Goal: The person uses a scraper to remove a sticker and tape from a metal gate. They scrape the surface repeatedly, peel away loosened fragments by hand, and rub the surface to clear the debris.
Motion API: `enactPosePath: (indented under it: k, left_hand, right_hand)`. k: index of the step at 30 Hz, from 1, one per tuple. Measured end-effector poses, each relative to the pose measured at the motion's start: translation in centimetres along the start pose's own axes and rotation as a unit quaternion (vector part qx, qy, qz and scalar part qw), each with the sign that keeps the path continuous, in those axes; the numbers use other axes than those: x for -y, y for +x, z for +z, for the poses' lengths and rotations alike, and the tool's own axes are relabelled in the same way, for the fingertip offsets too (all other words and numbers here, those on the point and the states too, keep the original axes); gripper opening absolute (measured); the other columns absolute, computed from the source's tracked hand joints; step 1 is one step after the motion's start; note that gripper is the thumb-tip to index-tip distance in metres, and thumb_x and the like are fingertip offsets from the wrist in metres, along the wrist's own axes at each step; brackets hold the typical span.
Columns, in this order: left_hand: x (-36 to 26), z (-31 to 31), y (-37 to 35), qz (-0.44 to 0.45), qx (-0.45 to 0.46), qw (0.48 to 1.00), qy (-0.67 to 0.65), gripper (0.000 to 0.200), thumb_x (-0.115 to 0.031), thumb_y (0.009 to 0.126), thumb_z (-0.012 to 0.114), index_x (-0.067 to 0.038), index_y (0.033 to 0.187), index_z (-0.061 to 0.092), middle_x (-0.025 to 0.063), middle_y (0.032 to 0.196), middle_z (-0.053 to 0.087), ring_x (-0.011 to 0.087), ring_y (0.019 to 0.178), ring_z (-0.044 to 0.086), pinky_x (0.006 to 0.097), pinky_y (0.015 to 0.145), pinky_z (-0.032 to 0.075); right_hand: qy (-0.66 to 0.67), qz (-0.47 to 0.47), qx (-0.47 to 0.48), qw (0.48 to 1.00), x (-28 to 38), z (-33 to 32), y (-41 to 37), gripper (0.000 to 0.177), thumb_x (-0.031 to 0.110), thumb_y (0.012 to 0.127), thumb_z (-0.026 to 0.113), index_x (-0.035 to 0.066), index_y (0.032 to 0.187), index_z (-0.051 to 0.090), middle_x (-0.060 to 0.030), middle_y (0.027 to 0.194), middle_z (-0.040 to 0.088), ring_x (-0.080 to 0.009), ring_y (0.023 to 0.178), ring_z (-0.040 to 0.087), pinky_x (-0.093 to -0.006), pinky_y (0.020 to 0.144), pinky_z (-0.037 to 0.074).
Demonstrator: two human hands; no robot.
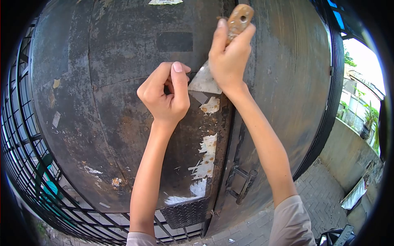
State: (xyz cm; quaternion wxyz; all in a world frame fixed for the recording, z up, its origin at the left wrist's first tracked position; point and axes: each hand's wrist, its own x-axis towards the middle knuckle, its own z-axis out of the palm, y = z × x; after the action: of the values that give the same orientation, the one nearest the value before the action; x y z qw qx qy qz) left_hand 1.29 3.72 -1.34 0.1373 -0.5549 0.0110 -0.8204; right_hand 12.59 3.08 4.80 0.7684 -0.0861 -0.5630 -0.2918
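Note:
My right hand (pixel 230 57) is wrapped round a putty knife, its worn wooden handle (pixel 240 18) pointing up. The broad metal blade (pixel 205 80) slants down to the left against the dark metal gate (pixel 135 110). Just left of the blade is my left hand (pixel 166 90), fingers curled and thumb folded onto them; whatever they may pinch is hidden. Beneath the blade, a torn scrap of paper (pixel 210 105) clings to the gate. Ragged white paper remnants (pixel 205 160) run down the panel below it.
A handle (pixel 243 186) juts from the gate's right leaf. Black bars (pixel 24 164) stand at left, and a textured black plate (pixel 184 214) is low on the gate. Paving (pixel 324 201), a low wall (pixel 349 143) and part of a vehicle with a number plate (pixel 344 235) lie right.

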Motion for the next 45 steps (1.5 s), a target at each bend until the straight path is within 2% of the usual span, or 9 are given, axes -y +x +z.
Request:
enactPosePath:
  k: [8, 18, 19, 22, 26, 30, 41, 42, 45]
  left_hand:
    - [0.2, 0.3, -0.2, -0.006, -0.022, 1.0, -0.02, 0.02, -0.004, 0.085, 0.054, 0.0, 0.066, 0.061, 0.0006, 0.049, 0.053, 0.0025, 0.04, 0.04, 0.0192, 0.039, 0.028]
    - [-0.3, -0.5, -0.2, -0.026, 0.007, 0.999, -0.017, 0.028, -0.01, 0.093, 0.046, 0.006, 0.075, 0.06, 0.0077, 0.064, 0.059, 0.0061, 0.05, 0.049, 0.0178, 0.045, 0.036]
    - [-0.4, -0.5, -0.2, -0.025, 0.006, 1.0, -0.016, 0.028, -0.01, 0.093, 0.046, 0.006, 0.075, 0.06, 0.0077, 0.064, 0.059, 0.006, 0.05, 0.049, 0.0178, 0.045, 0.036]
    - [-0.3, -0.3, -0.3, -0.027, -0.005, 0.999, -0.029, 0.029, -0.011, 0.094, 0.045, 0.006, 0.076, 0.061, 0.0071, 0.063, 0.059, 0.0058, 0.05, 0.048, 0.0176, 0.046, 0.036]
    - [-0.4, -0.3, 0.0, -0.019, -0.029, 0.999, -0.036, 0.024, -0.009, 0.09, 0.048, 0.001, 0.072, 0.062, 0.004, 0.054, 0.058, 0.005, 0.044, 0.049, 0.0186, 0.042, 0.035]
    - [-0.2, -0.1, 0.0, -0.009, -0.039, 0.998, -0.047, 0.026, -0.01, 0.091, 0.047, 0.002, 0.073, 0.062, 0.0043, 0.054, 0.058, 0.0053, 0.044, 0.05, 0.0187, 0.042, 0.036]
    - [-0.3, -0.5, 0.1, -0.013, -0.03, 0.998, -0.047, 0.027, -0.01, 0.092, 0.045, 0.002, 0.074, 0.062, 0.0046, 0.056, 0.058, 0.005, 0.045, 0.05, 0.0179, 0.042, 0.036]
    - [-0.2, -0.4, 0.1, -0.01, -0.033, 0.998, -0.051, 0.027, -0.01, 0.092, 0.045, 0.002, 0.074, 0.062, 0.0046, 0.056, 0.058, 0.005, 0.045, 0.05, 0.018, 0.042, 0.036]
    - [-0.2, -0.4, 0.0, -0.008, -0.037, 0.998, -0.054, 0.027, -0.009, 0.091, 0.045, 0.002, 0.074, 0.062, 0.0046, 0.056, 0.058, 0.0048, 0.045, 0.05, 0.0182, 0.042, 0.035]
  right_hand:
    - [0.012, 0.045, 0.013, 0.999, 0.6, -0.1, -0.2, 0.027, 0.017, 0.091, 0.053, -0.003, 0.099, 0.037, -0.0094, 0.061, 0.054, -0.0168, 0.05, 0.055, -0.0288, 0.046, 0.042]
    - [-0.002, -0.104, 0.068, 0.992, 0.5, 1.3, -1.6, 0.028, 0.018, 0.091, 0.054, -0.002, 0.097, 0.036, -0.0112, 0.061, 0.055, -0.021, 0.052, 0.057, -0.0324, 0.047, 0.044]
    - [-0.018, -0.117, 0.089, 0.989, 0.4, 1.4, -1.1, 0.028, 0.014, 0.09, 0.053, -0.003, 0.094, 0.03, -0.0176, 0.057, 0.055, -0.0328, 0.052, 0.061, -0.0348, 0.043, 0.044]
    - [0.024, -0.005, 0.019, 1.0, 0.7, 0.4, -0.4, 0.03, 0.018, 0.09, 0.055, -0.002, 0.1, 0.036, -0.0094, 0.061, 0.054, -0.0162, 0.053, 0.058, -0.0289, 0.047, 0.044]
    - [0.0, -0.095, 0.056, 0.994, 0.6, 0.9, -1.1, 0.028, 0.016, 0.09, 0.055, -0.003, 0.1, 0.037, -0.0095, 0.062, 0.055, -0.0165, 0.051, 0.056, -0.0297, 0.046, 0.043]
    - [0.002, -0.069, 0.041, 0.997, 0.8, 0.8, -0.5, 0.032, 0.015, 0.088, 0.056, -0.003, 0.098, 0.031, -0.019, 0.059, 0.057, -0.0351, 0.054, 0.061, -0.038, 0.045, 0.045]
    - [0.025, -0.08, 0.103, 0.991, 0.8, 1.0, -1.1, 0.033, 0.013, 0.088, 0.056, -0.004, 0.101, 0.031, -0.0162, 0.06, 0.056, -0.0336, 0.053, 0.061, -0.0372, 0.044, 0.044]
    - [0.019, -0.113, 0.022, 0.993, 0.5, 1.2, -0.3, 0.028, 0.017, 0.089, 0.057, -0.002, 0.097, 0.036, -0.0084, 0.06, 0.053, -0.0158, 0.049, 0.056, -0.0281, 0.044, 0.042]
    - [0.012, -0.04, 0.022, 0.999, 0.7, 0.9, -0.5, 0.027, 0.013, 0.088, 0.057, 0.0, 0.102, 0.038, -0.018, 0.064, 0.054, -0.0341, 0.057, 0.061, -0.0368, 0.046, 0.042]
